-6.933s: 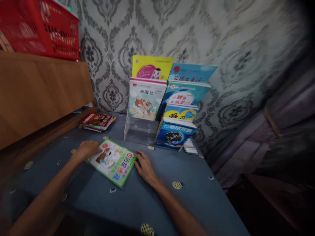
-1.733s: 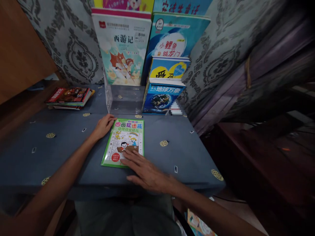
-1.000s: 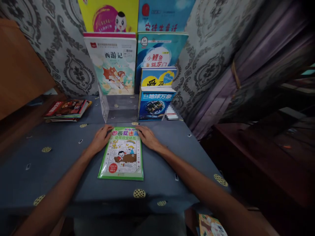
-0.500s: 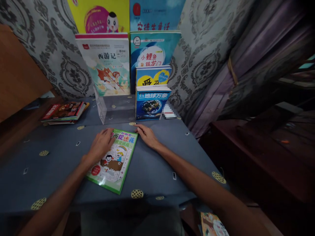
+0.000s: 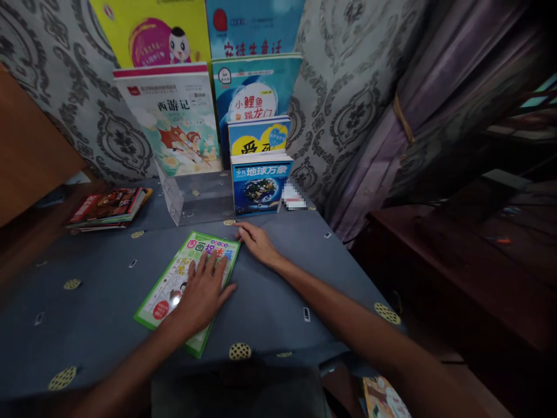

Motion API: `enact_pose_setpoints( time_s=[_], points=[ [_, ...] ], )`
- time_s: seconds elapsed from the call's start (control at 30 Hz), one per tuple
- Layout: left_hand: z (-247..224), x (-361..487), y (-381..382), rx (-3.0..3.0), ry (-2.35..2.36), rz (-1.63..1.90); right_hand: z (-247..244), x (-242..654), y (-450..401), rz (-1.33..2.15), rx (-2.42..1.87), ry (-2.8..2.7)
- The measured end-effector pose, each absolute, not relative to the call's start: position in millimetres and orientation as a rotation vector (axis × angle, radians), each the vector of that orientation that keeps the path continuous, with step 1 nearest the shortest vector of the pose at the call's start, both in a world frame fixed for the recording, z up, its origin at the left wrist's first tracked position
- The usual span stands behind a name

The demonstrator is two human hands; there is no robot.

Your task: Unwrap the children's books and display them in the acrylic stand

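Note:
A picture book with a green border (image 5: 167,281) lies at a slant on the tablecloth, cover up. My left hand (image 5: 204,293) rests across its middle with the fingers spread, covering part of the title and the drawing. Just off the book's upper right corner is my right hand (image 5: 259,244), low on the cloth, its index finger stretched forward and the other fingers loosely bent. Nothing shows in it; whether it touches the corner is hard to make out.
Behind the hands, a clear plastic stand (image 5: 172,200) holds several children's books, including one with a globe cover (image 5: 261,188). A pile of magazines (image 5: 108,206) lies at the left. The dark blue tablecloth (image 5: 278,313) ends near my body. Another colourful book (image 5: 385,397) shows below the table.
My left hand has slid from the book's upper left edge down onto the middle of its cover, fingers now spread. The cover now lies fanned to the left. My right hand stays by the corner.

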State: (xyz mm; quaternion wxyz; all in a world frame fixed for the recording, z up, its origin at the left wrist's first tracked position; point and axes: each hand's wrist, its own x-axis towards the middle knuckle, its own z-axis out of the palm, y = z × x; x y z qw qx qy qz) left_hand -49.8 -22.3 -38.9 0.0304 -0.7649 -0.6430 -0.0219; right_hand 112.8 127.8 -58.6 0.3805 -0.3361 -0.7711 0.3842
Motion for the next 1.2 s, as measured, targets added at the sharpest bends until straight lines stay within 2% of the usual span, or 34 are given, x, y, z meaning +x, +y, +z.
enact_pose_setpoints(
  time_s=[0.17,0.33,0.43,0.6,0.7,0.77,0.83,0.93,1.07,1.2],
  points=[
    [-34,-53,-22,-2.335,-2.040,-0.057,-56,109,121,1.266,-0.835,-1.789],
    [-34,-51,-26,-2.353,-1.940,-0.048,-50,102,108,1.715,-0.754,-1.523],
    [-30,-51,-32,-2.344,-1.873,-0.019,-48,100,103,1.858,-0.663,-1.445],
    [-1,-76,-46,-2.459,-1.899,0.040,-47,101,101,1.718,-0.649,-1.647],
    [36,-102,-55,-2.526,-1.881,0.013,-43,102,97,1.466,-0.641,-1.892],
    [64,-121,-60,-2.592,-1.849,0.021,-39,102,94,1.452,-0.602,-1.953],
    [90,-136,-61,-2.618,-1.847,0.054,-37,102,90,1.662,-0.534,-1.914],
    [113,-149,-48,-2.556,-1.867,-0.155,-35,101,85,2.163,-0.434,-1.696],
    [106,-148,-5,-2.618,-1.855,-0.373,-30,102,84,2.534,-0.414,-1.394],
    [63,-131,38,-2.866,-1.781,-0.308,-28,105,93,2.443,-0.448,-1.353]
  ],
)
